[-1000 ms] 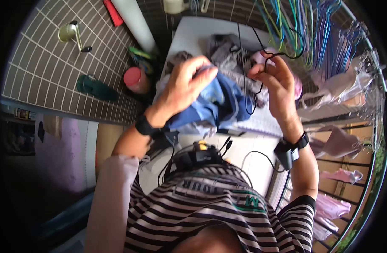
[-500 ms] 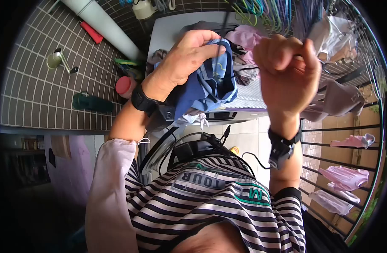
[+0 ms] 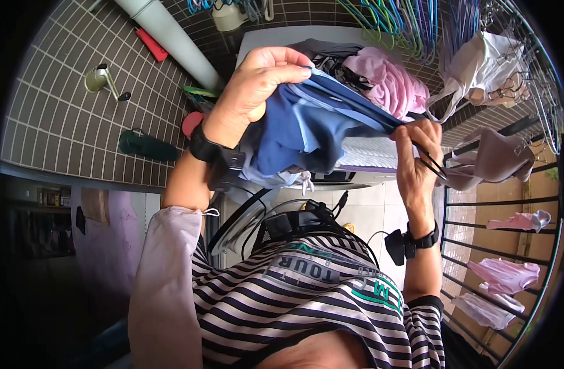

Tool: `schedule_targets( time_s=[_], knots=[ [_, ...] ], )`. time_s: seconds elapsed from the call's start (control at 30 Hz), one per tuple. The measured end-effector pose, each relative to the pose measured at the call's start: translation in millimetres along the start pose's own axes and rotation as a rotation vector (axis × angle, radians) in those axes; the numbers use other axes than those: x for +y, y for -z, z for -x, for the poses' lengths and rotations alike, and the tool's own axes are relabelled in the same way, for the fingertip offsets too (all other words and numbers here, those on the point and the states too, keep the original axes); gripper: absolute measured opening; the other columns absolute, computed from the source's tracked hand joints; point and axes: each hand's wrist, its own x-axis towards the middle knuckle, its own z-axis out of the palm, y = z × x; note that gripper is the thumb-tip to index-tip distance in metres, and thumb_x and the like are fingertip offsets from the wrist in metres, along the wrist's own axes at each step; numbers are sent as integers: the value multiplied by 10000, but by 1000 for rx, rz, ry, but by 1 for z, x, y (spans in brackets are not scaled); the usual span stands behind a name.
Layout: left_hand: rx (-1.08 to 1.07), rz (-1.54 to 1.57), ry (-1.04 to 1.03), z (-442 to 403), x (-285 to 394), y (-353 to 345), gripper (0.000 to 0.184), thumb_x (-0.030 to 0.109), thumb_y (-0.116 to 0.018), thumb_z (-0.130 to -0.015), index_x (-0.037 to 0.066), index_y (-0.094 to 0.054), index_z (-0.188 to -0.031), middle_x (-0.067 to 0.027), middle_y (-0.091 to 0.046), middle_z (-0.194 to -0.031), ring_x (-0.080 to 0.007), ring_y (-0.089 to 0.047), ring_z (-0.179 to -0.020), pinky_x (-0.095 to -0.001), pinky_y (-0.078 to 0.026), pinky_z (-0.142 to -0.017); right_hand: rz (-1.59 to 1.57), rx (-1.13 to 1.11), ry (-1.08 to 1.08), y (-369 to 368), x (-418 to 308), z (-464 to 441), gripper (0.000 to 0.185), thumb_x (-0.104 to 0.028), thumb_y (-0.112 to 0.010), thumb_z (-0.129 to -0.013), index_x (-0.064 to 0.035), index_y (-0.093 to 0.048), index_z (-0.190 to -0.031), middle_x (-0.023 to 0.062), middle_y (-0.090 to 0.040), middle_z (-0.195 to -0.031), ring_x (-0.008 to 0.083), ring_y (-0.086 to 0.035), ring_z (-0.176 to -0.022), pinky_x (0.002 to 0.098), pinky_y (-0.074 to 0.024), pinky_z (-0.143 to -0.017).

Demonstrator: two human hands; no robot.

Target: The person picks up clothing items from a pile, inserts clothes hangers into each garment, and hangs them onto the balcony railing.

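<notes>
A blue garment (image 3: 306, 132) is stretched by its edge between my two hands above the washing machine (image 3: 362, 154). My left hand (image 3: 251, 83) is closed, pinching the upper left of that edge between thumb and fingers. At the other end, my right hand (image 3: 417, 154) is closed on the garment's right corner. A thin black strip or loop (image 3: 431, 163) sticks out from the right fingers; I cannot make out what it is. Behind the blue cloth lies a heap of laundry with a pink garment (image 3: 386, 80) on it.
Colourful hangers (image 3: 386, 24) hang at the back. On the right are a white garment (image 3: 482, 67) on a clip rack and a black railing (image 3: 497, 200) with pink clothes beyond. A green bottle-shaped object (image 3: 146, 146) is by the tiled left wall.
My right hand has come down and closed on the blue garment. The cloth, bunched beneath my left hand before, is now pulled out to the right.
</notes>
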Motion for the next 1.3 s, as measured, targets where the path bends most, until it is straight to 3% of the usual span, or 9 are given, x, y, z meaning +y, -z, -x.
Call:
schedule_targets(
  time_s=[0.2, 0.27, 0.4, 0.6, 0.73, 0.9, 0.97, 1.17, 1.3],
  knots=[
    [-130, -109, -199, 7, 7, -13, 288, 128, -632, -898, -2, -611, -1154, -48, -643, -1057, -80, -581, -981, -224, -441, -869, -190, -422, 29, 17, 5, -14, 165, -88, -644, -833, 21, -626, -711, 96, -575, -712, 226, -526, -670, 338, -410, -645],
    [-204, -131, -289, 11, 11, -15, 315, 105, -604, -910, -2, -587, -1207, -69, -629, -1125, -103, -570, -1061, -243, -433, -926, -489, -372, -283, 35, -4, -21, 232, -116, -619, -872, 34, -613, -694, 61, -577, -680, 162, -521, -636, 309, -403, -624],
    [-364, -218, -278, 13, 19, -21, 350, 53, -556, -916, -29, -542, -1256, -80, -605, -1201, -148, -548, -1146, -293, -399, -1013, -108, -463, 3, 31, -17, -23, 274, -145, -614, -906, 48, -633, -713, 56, -613, -710, 123, -541, -657, 270, -410, -608],
    [-135, -1003, -800, 22, 48, -40, 425, 410, -634, -840, 11, -655, -986, -95, -646, -1008, -287, -541, -1017, -391, -412, -899, -310, -219, -218, 59, -27, -28, 329, -195, -599, -943, 49, -632, -725, 21, -593, -704, 66, -491, -657, 221, -364, -612],
    [-89, -1223, -848, 35, 48, -81, 414, 207, -783, -631, 28, -633, -972, -66, -617, -974, -271, -535, -979, -400, -389, -841, -277, -156, -288, 73, -43, -23, 293, -208, -633, -922, 23, -658, -743, 2, -617, -667, 36, -473, -609, 215, -360, -547],
    [-40, -969, -1135, 15, 52, -112, 341, -104, -617, -605, -33, -623, -939, -147, -602, -839, -313, -588, -802, -385, -465, -720, -305, -52, -341, 124, -77, -18, 228, -178, -660, -903, 50, -653, -912, 58, -655, -749, 93, -577, -700, 220, -426, -666],
    [-163, -797, -1128, 11, 71, -124, 308, -115, -596, -610, -56, -620, -912, -166, -604, -828, -336, -595, -788, -372, -484, -720, -209, -71, -346, 148, -93, -16, 240, -142, -654, -901, 64, -626, -1021, 115, -666, -796, 158, -630, -768, 252, -464, -762],
    [-475, -705, -1050, 9, 79, -174, 337, -149, -542, -618, -41, -618, -928, -159, -574, -787, -339, -588, -767, -354, -472, -667, 4, -159, -180, 181, -82, 6, 263, -199, -692, -855, 61, -658, -852, 35, -548, -765, 100, -480, -669, 225, -327, -587],
    [-536, -536, -863, -18, 64, -184, 264, -154, -484, -762, -51, -610, -969, -106, -625, -815, -186, -635, -793, -264, -486, -683, 213, -87, -238, 223, -58, 36, 235, -107, -777, -713, 14, -668, -883, 28, -566, -747, 117, -503, -657, 251, -394, -591]
  ],
)
